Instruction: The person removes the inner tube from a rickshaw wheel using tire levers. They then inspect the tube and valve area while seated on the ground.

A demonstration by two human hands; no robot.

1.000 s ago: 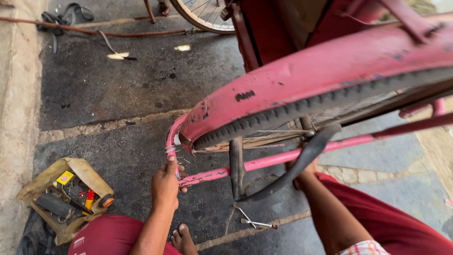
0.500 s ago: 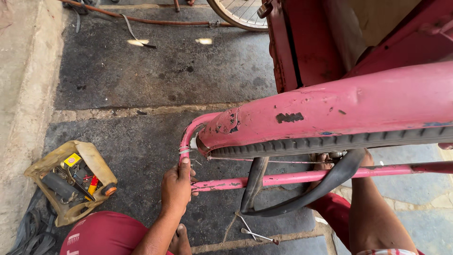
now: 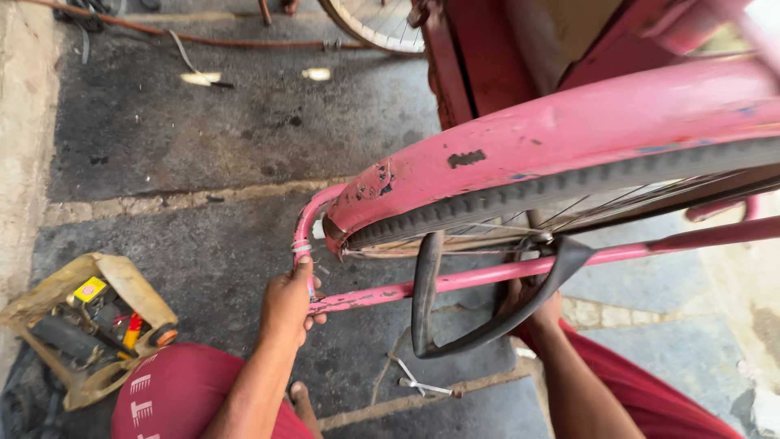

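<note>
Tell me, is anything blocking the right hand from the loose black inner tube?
Nothing visible: the right hand is already at the black inner tube, below the pink frame bar. The left hand holds the bar's curved end.

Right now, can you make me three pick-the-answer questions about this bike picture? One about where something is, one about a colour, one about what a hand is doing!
1. Where is the yellowed container of tools?
A. On the ground at the lower left
B. On top of the mudguard
C. Hanging on the wheel

2. What colour is the mudguard?
A. Green
B. Pink
C. White

3. What is the left hand doing?
A. Lying flat on the ground
B. Gripping the curved frame tube
C. Holding a hammer

Answers: 1 A, it sits on the ground beside the knee. 2 B, chipped pink paint covers it. 3 B, its fingers wrap the tube.
</note>
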